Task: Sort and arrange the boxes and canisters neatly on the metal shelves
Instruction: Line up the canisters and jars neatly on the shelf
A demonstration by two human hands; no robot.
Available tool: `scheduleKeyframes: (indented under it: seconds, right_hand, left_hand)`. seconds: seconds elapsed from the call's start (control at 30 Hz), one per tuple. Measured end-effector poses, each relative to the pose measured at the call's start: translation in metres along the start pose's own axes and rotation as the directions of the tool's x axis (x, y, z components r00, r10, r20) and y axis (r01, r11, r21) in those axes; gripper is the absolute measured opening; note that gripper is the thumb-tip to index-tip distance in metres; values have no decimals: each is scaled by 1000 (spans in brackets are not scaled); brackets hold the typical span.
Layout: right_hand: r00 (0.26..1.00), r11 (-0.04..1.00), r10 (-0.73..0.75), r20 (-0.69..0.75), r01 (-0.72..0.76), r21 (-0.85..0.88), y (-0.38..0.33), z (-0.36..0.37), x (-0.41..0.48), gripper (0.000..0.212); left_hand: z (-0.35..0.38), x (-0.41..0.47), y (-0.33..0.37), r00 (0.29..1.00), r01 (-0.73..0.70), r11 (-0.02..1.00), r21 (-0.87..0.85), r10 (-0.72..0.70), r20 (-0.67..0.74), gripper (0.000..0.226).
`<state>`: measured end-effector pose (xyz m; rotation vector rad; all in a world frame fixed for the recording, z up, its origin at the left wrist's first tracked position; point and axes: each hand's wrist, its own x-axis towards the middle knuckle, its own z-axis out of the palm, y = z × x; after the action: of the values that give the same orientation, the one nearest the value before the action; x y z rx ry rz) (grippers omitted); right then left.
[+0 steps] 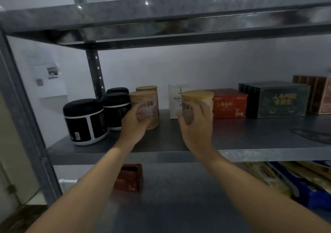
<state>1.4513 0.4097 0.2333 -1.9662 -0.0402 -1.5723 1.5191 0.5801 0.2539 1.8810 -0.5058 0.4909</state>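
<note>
The right hand (195, 125) wraps its fingers and thumb round the lower half of the right canister (198, 99), a cream tin with a gold lid, in front of the white box (176, 100). The hand hides the tin's base, so I cannot tell whether it stands on the middle shelf (250, 136) or is held just above it. The left hand (136, 123) curls round the lower front of the left canister (146, 105), a matching tin that stands upright on the same shelf. The fingers are blurred.

A rear canister (146, 88) stands just behind the left one, mostly hidden. To the left are three black jars (86, 121) with white bands, one at the front and two behind. Every lid is on, so no contents show.

To the right of the white box, a red box (231, 103), a dark green box (279, 102) and a brown box (320, 94) stand in a row along the back. The brown box is cut off by the frame edge. Their printing is too blurred to read.

On the lower shelf (179, 197), a small red box (129, 178) is partly hidden by the left forearm. Blue and yellow packages (304, 184) lie at the right and run out of frame. On the upper shelf (161, 12), only the bottom edges of some boxes show.
</note>
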Motion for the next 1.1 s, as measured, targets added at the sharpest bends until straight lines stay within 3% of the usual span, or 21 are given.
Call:
scheduleKeyframes:
  seconds: [0.07, 0.17, 0.3, 0.43, 0.73, 0.97, 1.1]
  right_hand:
    - [988, 995, 58, 143, -68, 67, -11, 13, 2, 40]
    - [880, 957, 194, 433, -267, 114, -20, 34, 7, 56]
    - [763, 881, 275, 585, -443, 164, -23, 61, 14, 63]
    - [697, 823, 335, 634, -544, 162, -16, 87, 20, 76]
    - [685, 753, 305, 662, -599, 273, -2, 124, 29, 61]
    - [669, 759, 293, 683, -597, 259, 11, 142, 36, 60]
    - [666, 762, 285, 689, -594, 259, 15, 146, 37, 58]
  left_hand:
    - [-11, 3, -8, 1000, 16, 1000, 14, -16, -6, 56]
    - [-16, 9, -22, 999, 39, 998, 49, -40, 29, 66]
    - [-16, 18, -36, 995, 76, 997, -11, -75, 66, 80]
    - [-17, 34, -49, 991, 71, 996, -56, -65, 114, 88]
    - [-17, 61, -78, 986, 150, 984, -95, -141, 94, 99]
    - [-15, 78, -87, 977, 132, 976, -174, -99, 188, 80]
    - [-13, 82, -90, 981, 129, 970, -207, -94, 168, 79]
